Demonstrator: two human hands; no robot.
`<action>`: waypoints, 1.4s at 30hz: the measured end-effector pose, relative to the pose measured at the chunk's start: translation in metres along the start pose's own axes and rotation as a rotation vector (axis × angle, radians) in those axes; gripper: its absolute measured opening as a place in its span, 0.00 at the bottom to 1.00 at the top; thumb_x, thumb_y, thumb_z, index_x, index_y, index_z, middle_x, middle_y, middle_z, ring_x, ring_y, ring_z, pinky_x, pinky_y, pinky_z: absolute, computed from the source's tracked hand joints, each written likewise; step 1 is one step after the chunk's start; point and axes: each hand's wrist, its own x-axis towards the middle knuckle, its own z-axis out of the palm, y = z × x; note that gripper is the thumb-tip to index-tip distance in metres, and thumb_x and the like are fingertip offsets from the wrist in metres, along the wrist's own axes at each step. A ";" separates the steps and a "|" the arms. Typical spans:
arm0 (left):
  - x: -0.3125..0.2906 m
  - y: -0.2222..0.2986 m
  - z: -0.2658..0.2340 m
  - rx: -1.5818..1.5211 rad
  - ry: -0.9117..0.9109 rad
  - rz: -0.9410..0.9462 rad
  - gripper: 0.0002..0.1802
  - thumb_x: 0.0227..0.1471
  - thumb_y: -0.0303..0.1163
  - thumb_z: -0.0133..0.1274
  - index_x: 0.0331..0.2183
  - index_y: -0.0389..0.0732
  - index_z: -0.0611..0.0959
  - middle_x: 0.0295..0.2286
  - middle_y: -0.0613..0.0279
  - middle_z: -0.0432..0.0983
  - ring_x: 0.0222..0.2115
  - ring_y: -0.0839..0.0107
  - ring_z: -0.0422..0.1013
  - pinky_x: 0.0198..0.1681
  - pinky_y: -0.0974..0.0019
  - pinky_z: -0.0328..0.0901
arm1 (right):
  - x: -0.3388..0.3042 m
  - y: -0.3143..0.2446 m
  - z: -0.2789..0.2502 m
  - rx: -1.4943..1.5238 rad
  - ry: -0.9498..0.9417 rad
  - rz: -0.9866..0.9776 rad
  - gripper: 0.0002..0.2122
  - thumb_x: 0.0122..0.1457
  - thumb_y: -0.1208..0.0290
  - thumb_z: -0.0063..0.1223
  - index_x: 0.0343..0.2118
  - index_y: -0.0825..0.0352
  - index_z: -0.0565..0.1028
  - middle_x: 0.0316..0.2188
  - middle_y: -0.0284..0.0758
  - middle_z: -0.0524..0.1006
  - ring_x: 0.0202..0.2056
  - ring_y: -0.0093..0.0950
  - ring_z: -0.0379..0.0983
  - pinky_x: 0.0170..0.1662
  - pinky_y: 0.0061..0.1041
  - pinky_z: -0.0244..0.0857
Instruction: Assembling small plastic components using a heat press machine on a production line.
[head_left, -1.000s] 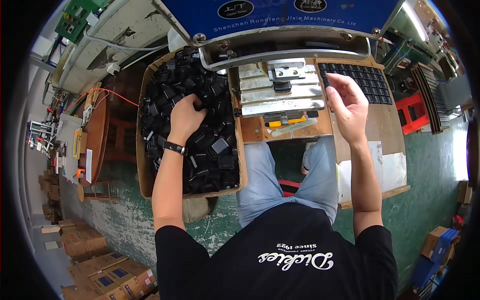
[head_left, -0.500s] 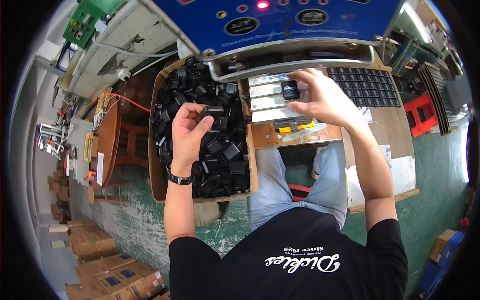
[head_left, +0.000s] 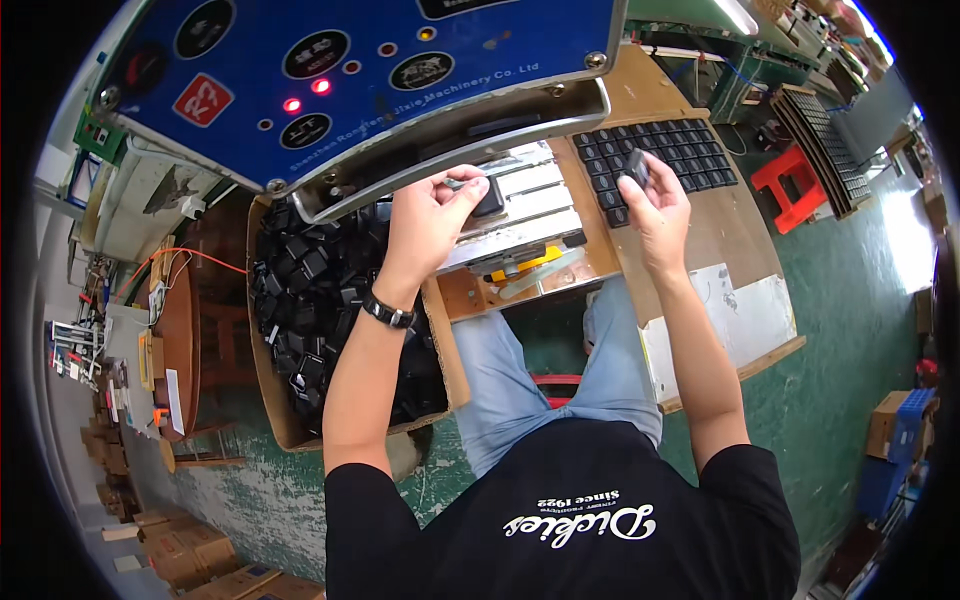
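My left hand (head_left: pixel 422 228) is closed at the left side of the slotted metal bed (head_left: pixel 540 181) under a blue machine. Its thumb and fingers pinch a small black square plastic piece (head_left: pixel 489 198) with rounded corners, low over the bed. My right hand (head_left: pixel 660 218) holds up a second black plastic piece (head_left: pixel 635 166) between thumb and fingers, above the near left part of the rows of similar pieces (head_left: pixel 690 150). Those rows lie side by side on the brown board, many bearing a pale oval mark. Left of the bed, a cardboard box (head_left: pixel 456 365) is heaped with loose black pieces (head_left: pixel 310 265).
The blue machine panel (head_left: pixel 370 95) with lit red lamps hangs over the bed, a metal handle bar (head_left: pixel 450 155) along its lower edge. A yellow-handled tool (head_left: pixel 525 264) lies in front of the bed. A red stool (head_left: pixel 790 190) stands on the right.
My left hand has moved from over the box to the metal bed with its piece. My right hand has lifted a piece off the bed and carried it right. The view has turned.
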 end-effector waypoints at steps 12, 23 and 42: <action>-0.051 -0.046 -0.046 0.314 0.169 0.111 0.24 0.56 0.30 0.69 0.53 0.36 0.83 0.41 0.58 0.76 0.32 0.78 0.69 0.33 0.76 0.65 | 0.005 0.053 -0.154 -1.142 0.175 0.192 0.16 0.58 0.72 0.56 0.47 0.73 0.82 0.38 0.47 0.85 0.39 0.44 0.82 0.45 0.38 0.75; -0.043 -0.134 -0.137 0.697 0.131 -0.014 0.27 0.50 0.24 0.58 0.55 0.40 0.83 0.53 0.51 0.77 0.50 0.50 0.76 0.55 0.58 0.72 | 0.023 0.095 -0.123 -1.334 0.020 0.152 0.20 0.59 0.69 0.54 0.52 0.70 0.83 0.35 0.44 0.84 0.36 0.43 0.80 0.45 0.39 0.74; -0.045 -0.086 -0.110 0.726 0.003 -0.048 0.23 0.51 0.29 0.66 0.51 0.38 0.85 0.44 0.55 0.78 0.35 0.59 0.76 0.42 0.61 0.72 | 0.008 0.001 -0.028 -0.787 -0.136 -0.046 0.19 0.63 0.78 0.59 0.57 0.69 0.79 0.40 0.34 0.80 0.35 0.23 0.74 0.42 0.21 0.72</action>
